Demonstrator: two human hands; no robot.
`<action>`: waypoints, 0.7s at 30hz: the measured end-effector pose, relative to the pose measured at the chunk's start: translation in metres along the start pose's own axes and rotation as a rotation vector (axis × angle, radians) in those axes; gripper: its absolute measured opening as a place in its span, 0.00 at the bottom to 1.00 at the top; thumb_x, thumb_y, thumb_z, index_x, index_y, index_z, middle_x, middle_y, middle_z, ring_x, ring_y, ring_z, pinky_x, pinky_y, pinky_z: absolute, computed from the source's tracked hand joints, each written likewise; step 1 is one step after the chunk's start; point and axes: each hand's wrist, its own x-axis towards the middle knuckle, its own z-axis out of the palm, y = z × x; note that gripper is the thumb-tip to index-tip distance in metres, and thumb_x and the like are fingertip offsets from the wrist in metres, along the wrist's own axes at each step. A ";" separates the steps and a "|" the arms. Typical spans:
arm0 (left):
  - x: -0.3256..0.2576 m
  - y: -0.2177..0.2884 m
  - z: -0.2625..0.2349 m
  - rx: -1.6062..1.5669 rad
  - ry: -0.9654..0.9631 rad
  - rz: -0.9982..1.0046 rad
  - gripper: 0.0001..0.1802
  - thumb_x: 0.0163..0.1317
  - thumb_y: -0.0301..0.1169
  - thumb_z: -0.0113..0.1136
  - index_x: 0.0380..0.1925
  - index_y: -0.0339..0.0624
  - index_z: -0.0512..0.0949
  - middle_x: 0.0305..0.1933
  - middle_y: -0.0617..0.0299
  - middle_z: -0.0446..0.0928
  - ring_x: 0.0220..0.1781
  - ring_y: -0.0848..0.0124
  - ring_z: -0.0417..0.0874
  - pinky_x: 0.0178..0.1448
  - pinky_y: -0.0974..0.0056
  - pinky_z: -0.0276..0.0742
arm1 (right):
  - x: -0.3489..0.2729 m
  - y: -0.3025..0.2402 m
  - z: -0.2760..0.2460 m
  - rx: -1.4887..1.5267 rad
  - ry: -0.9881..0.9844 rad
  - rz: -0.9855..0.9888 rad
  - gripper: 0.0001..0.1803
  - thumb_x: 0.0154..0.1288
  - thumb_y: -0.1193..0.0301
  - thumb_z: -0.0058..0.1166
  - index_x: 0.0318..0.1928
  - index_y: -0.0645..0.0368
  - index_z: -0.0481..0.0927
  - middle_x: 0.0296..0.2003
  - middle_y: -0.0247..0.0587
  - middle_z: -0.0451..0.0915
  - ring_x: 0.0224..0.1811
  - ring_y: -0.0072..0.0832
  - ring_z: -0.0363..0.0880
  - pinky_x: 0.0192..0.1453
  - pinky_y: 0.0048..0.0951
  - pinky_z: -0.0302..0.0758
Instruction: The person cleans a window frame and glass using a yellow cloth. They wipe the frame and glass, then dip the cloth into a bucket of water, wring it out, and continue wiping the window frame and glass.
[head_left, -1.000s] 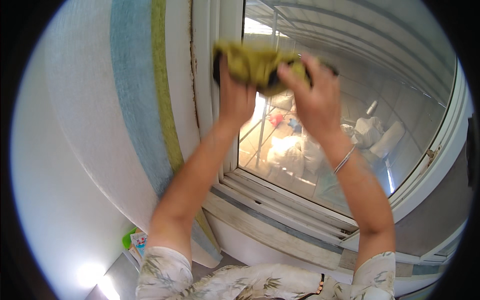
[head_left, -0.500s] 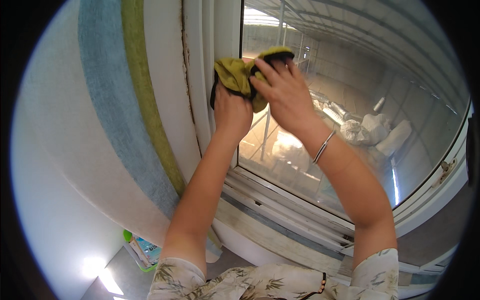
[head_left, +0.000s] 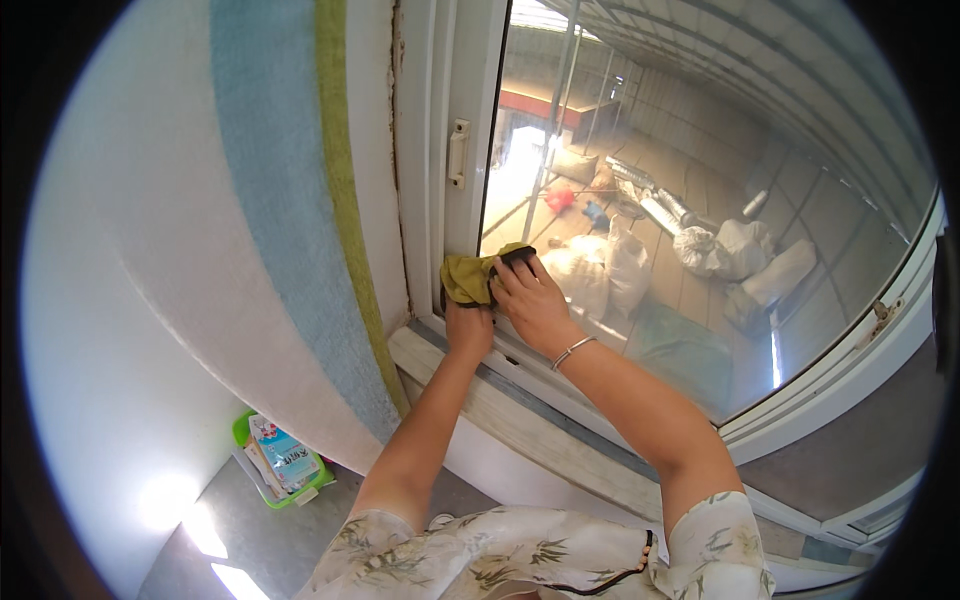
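Observation:
A yellow-green cloth with dark edging [head_left: 465, 281] is bunched at the lower left corner of the window, against the white frame [head_left: 470, 95] and the glass [head_left: 690, 270]. My left hand [head_left: 468, 328] is closed on the cloth from below, its fingertips covered by the fabric. On the cloth's right part, my right hand [head_left: 532, 303] presses with curled fingers, close to the pane. A bracelet [head_left: 573, 352] circles my right wrist. Above the hands, a pale window handle [head_left: 458, 153] is fixed to the frame.
A striped curtain [head_left: 265, 200] hangs along the left. Below the window runs a sill [head_left: 540, 420]. On the floor stands a green basket [head_left: 243, 432] holding packets. Through the glass, white sacks [head_left: 740, 245] lie on the ground. A latch [head_left: 882, 312] sits on the right frame.
Both hands and the cloth have moved down along the window's left edge to its lower corner. The handle, earlier hidden, now shows. My view has shifted, bringing more of the basket in.

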 end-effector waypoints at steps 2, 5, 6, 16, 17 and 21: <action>0.006 0.004 -0.006 0.053 0.007 0.122 0.28 0.61 0.25 0.47 0.63 0.35 0.64 0.68 0.40 0.61 0.70 0.42 0.57 0.74 0.49 0.52 | 0.000 0.002 -0.008 0.033 0.045 0.033 0.16 0.55 0.72 0.52 0.46 0.57 0.80 0.54 0.46 0.73 0.56 0.41 0.69 0.67 0.45 0.60; 0.048 0.047 -0.047 0.091 0.144 0.304 0.31 0.58 0.25 0.50 0.63 0.31 0.63 0.69 0.37 0.57 0.72 0.40 0.55 0.75 0.49 0.49 | 0.032 0.027 -0.054 0.017 0.231 0.083 0.15 0.54 0.74 0.51 0.44 0.54 0.80 0.51 0.45 0.74 0.53 0.40 0.71 0.61 0.43 0.63; 0.071 0.063 -0.054 0.059 0.225 0.405 0.33 0.56 0.26 0.53 0.63 0.29 0.63 0.69 0.33 0.55 0.72 0.38 0.53 0.75 0.47 0.48 | 0.044 0.040 -0.071 -0.018 0.331 0.105 0.16 0.54 0.75 0.51 0.44 0.52 0.81 0.50 0.45 0.74 0.52 0.40 0.71 0.59 0.42 0.64; 0.147 0.119 -0.066 0.203 0.326 0.405 0.30 0.59 0.30 0.54 0.62 0.33 0.65 0.67 0.37 0.60 0.68 0.41 0.60 0.70 0.48 0.57 | 0.076 0.053 -0.071 -0.217 0.371 0.185 0.20 0.57 0.72 0.50 0.52 0.56 0.79 0.63 0.44 0.68 0.62 0.43 0.66 0.69 0.50 0.59; 0.127 0.107 -0.059 0.166 0.348 0.356 0.29 0.59 0.30 0.54 0.62 0.34 0.65 0.67 0.37 0.60 0.68 0.41 0.60 0.70 0.48 0.57 | 0.064 0.044 -0.057 -0.194 0.316 0.159 0.21 0.57 0.72 0.50 0.52 0.57 0.79 0.63 0.45 0.67 0.62 0.43 0.66 0.69 0.48 0.59; 0.047 0.023 -0.024 0.144 0.165 0.282 0.29 0.60 0.29 0.53 0.62 0.36 0.66 0.65 0.38 0.62 0.67 0.40 0.61 0.71 0.47 0.56 | 0.013 0.010 -0.011 -0.038 0.041 0.031 0.22 0.56 0.71 0.50 0.53 0.58 0.78 0.65 0.46 0.65 0.63 0.42 0.66 0.71 0.46 0.58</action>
